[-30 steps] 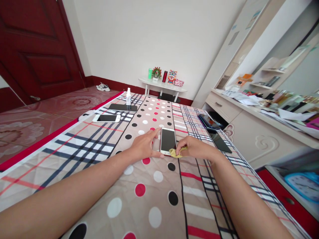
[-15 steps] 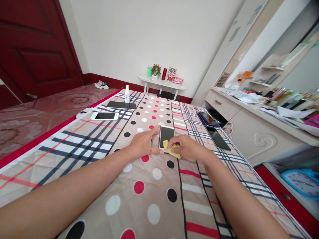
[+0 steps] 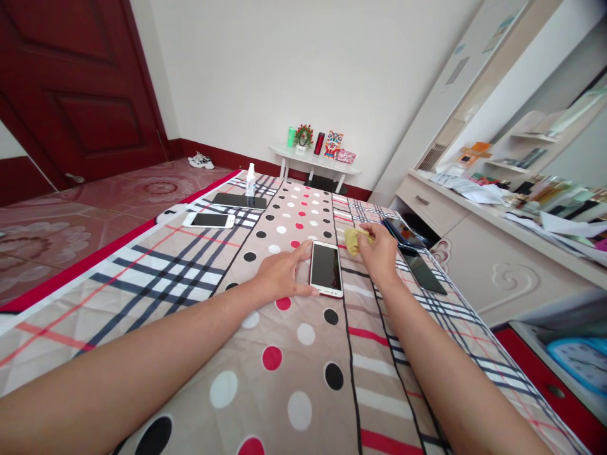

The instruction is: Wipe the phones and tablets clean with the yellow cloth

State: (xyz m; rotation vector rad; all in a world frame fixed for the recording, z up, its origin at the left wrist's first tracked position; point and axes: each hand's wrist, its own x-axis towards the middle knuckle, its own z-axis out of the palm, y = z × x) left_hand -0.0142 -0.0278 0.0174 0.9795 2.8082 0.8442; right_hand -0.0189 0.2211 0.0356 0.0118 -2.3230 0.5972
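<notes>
A white phone with a red edge (image 3: 325,268) lies face up on the patterned bedspread (image 3: 190,265). My left hand (image 3: 283,276) rests flat beside it, with thumb and forefinger against its left edge. My right hand (image 3: 377,251) is lifted just right of and beyond the phone, pinching a small yellow cloth (image 3: 353,239) clear of the screen.
A white phone (image 3: 209,220), a dark tablet (image 3: 239,201) and a small spray bottle (image 3: 250,180) lie at the far left. Dark phones (image 3: 401,231) (image 3: 425,273) lie near the right edge. A dresser (image 3: 478,253) stands right; a small white table (image 3: 313,164) stands against the wall.
My right hand has lifted the yellow cloth off the phone's lower screen and moved it up and to the right. My left hand still steadies the phone.
</notes>
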